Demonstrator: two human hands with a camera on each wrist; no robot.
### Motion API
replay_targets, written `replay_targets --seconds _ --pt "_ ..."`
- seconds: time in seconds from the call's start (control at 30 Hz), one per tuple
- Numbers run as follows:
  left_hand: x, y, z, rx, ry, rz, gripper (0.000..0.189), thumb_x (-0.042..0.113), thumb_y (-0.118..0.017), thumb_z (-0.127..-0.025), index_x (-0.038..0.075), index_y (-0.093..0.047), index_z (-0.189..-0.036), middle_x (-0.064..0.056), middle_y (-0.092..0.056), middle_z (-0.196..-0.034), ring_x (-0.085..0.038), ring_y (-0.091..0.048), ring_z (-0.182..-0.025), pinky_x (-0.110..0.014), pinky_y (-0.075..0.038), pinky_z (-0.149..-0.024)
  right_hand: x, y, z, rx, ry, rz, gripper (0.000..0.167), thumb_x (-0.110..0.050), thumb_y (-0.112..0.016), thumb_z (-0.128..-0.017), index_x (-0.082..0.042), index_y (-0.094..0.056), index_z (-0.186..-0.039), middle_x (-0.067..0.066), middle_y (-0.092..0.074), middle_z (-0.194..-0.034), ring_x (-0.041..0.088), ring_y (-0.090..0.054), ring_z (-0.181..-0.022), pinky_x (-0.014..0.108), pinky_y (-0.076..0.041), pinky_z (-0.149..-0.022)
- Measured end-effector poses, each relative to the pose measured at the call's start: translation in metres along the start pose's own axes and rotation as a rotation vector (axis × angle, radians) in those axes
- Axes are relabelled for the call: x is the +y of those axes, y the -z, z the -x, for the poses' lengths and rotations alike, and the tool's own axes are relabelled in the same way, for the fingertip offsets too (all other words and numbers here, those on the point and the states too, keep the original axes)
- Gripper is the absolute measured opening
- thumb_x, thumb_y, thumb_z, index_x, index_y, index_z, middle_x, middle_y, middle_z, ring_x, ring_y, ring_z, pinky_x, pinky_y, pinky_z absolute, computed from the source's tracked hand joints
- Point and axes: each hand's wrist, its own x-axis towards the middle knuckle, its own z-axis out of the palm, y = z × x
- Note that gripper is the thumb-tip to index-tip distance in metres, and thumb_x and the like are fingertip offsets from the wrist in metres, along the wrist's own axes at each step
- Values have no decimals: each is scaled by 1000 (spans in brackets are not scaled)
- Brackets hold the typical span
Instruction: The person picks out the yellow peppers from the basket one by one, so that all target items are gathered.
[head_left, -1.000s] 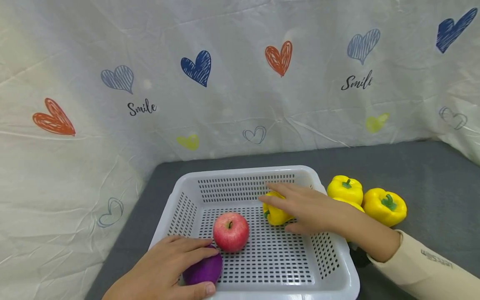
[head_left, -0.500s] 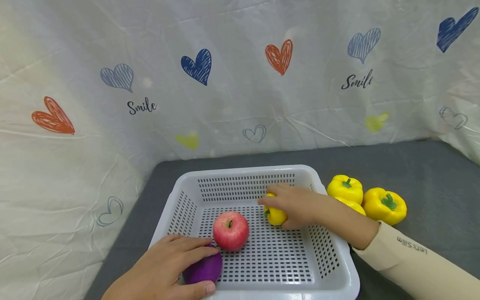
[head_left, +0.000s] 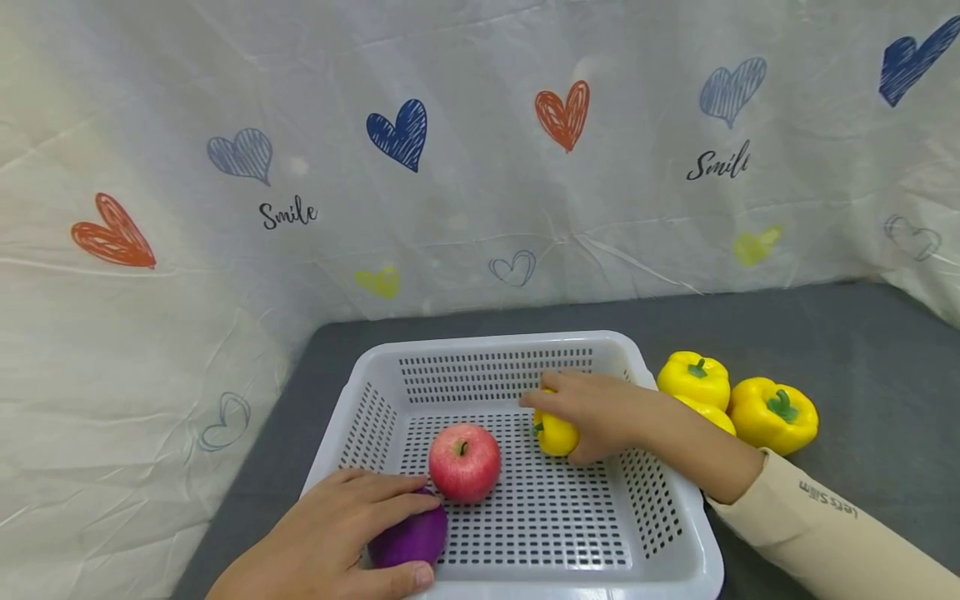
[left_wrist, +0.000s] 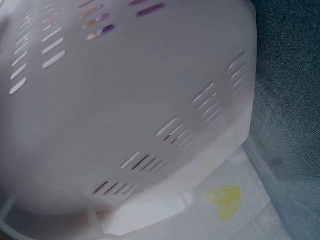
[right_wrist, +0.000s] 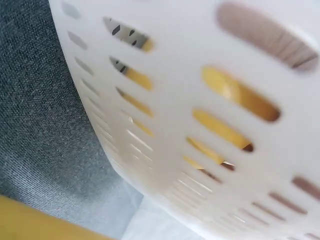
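Note:
My right hand (head_left: 603, 412) reaches over the right rim of a pale grey slotted plastic basket (head_left: 487, 341). It grips a yellow bell pepper (head_left: 557, 435) lying in the basket, partly covered by the fingers. In the right wrist view, yellow shows through slots in the basket wall (right_wrist: 165, 160). At the basket's near left corner, my left hand (head_left: 352, 533) holds a smooth purple rounded thing (head_left: 412, 537) between fingers and thumb; the hand hides part of it, so its kind is unclear. A red apple (head_left: 465, 467) sits between the two hands on the basket floor.
Several yellow bell peppers (head_left: 772, 412) stand on the dark grey table cloth (head_left: 862, 350) right of the basket, one partly behind my right forearm. A whitish sheet (head_left: 465, 192) printed with hearts hangs behind and to the left.
My right fingers have come in from a spread pose and wrapped round the yellow bell pepper. The left hand keeps its hold on the purple thing, and the apple has not moved.

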Motion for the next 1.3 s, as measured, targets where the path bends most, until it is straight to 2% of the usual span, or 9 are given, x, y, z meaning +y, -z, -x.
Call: replay_targets --seconds 0.17,0.4,0.67,0.8,1.03,1.3 --pt "0 0 -1 -10 2 -1 54 70 -51 -91 39 -62 -135 17 -56 -136 -14 -52 -122 -54 -41 -98 1 0 2 18 26 -27 70 -21 -88 -73 -22 -58 -137 -6 -50 -104 14 -50 -93 36 -50 -85" --pt "-1 -1 0 9 -11 -14 52 68 -52 -92 41 -61 -135 19 -56 -136 -13 -53 -121 -53 -42 -97 2 1 1 30 68 -77 71 -20 -86 -73 -20 -58 -138 -7 -51 -108 13 -52 -95 36 -50 -85" --pt "-2 -2 0 38 -34 -25 50 67 -53 -92 41 -62 -134 18 -56 -136 -11 -53 -121 -52 -43 -96 -2 8 3 34 16 -127 72 -24 -86 -72 -24 -57 -138 -8 -53 -118 11 -52 -98 35 -49 -87" --pt "-3 -2 -1 37 -35 -24 51 67 -52 -92 40 -62 -134 18 -57 -136 -11 -54 -121 -53 -43 -96 -4 11 6 53 19 -134 67 -28 -86 -74 -24 -59 -135 -8 -53 -116 11 -53 -95 33 -50 -85" --pt "-5 -4 0 103 -85 -70 51 66 -56 -91 38 -65 -132 17 -59 -134 -9 -55 -119 -49 -44 -94 -3 12 11 83 41 -144 61 -29 -85 -75 -26 -60 -130 -11 -53 -113 9 -53 -94 31 -50 -85" --pt "-3 -3 -1 61 -56 -38 50 66 -54 -92 39 -64 -133 17 -58 -135 -11 -54 -120 -52 -43 -95 -5 14 18 159 53 -133 61 -33 -86 -75 -26 -62 -130 -9 -56 -121 10 -53 -102 34 -50 -88"
